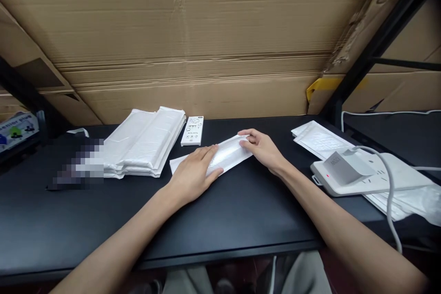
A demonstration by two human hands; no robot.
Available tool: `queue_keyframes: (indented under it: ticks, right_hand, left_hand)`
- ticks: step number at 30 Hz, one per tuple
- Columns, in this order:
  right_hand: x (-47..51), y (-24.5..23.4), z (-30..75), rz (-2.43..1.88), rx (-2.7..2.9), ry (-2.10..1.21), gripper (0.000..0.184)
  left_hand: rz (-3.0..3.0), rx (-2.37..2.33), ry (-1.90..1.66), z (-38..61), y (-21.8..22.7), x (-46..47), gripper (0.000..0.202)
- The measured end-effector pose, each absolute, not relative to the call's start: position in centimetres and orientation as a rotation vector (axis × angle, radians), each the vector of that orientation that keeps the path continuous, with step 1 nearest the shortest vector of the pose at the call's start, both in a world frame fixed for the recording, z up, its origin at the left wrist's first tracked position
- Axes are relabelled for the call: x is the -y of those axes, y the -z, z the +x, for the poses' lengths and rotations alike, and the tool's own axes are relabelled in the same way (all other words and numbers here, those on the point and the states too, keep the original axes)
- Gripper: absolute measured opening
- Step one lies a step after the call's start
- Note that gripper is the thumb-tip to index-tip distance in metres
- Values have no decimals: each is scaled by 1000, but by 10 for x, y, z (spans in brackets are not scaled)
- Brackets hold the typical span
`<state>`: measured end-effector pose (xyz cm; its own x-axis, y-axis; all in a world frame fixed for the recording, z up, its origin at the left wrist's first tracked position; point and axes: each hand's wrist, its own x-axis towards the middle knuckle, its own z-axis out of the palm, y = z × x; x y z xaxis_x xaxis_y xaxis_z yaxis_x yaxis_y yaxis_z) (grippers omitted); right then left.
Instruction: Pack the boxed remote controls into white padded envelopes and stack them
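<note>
A narrow white padded mailer [229, 152] lies slantwise on the black table in front of me. My left hand [195, 172] rests flat across its left part, fingers stretched and thumb apart, hiding some of it. At the mailer's right end, my right hand [262, 149] pinches the edge between thumb and fingers. Just behind my left hand stands a small white printed box [192, 131] with cartoon drawings, touched by neither hand. Farther left lies a stack of white padded mailers [144, 142].
On the right, a white power strip [372, 172] with a grey plug-in adapter [347, 168] and a cable lies over more white mailers [319, 140]. A blurred dark item is at left. A cardboard wall [193, 55] closes the back, between black frame posts [368, 55].
</note>
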<state>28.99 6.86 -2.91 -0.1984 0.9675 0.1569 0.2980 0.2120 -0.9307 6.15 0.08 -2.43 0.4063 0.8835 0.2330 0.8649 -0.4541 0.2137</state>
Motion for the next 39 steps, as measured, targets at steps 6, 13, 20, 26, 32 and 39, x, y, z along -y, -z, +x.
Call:
queue_keyframes:
  ticks: [6, 13, 20, 26, 32, 39]
  right_hand:
    - [-71, 28, 295, -1253, 1609, -958, 34]
    - [-72, 29, 298, -1275, 1612, -902, 31]
    - [-74, 34, 298, -1316, 1638, -793, 29]
    - [-64, 34, 283, -1221, 1744, -937, 27]
    - [-51, 37, 267, -1179, 1784, -977, 24]
    - [-45, 34, 262, -1113, 1710, -1091, 24]
  left_hand:
    - [2587, -1684, -469, 60, 23, -1, 59]
    - [2597, -1719, -415, 61, 23, -1, 55]
    - [2625, -1744, -417, 61, 19, 3, 56]
    - [2692, -1701, -470, 61, 15, 5, 60]
    - [2733, -1664, -455, 68, 16, 8, 58]
    - [2731, -1709, -440, 74, 22, 9, 55]
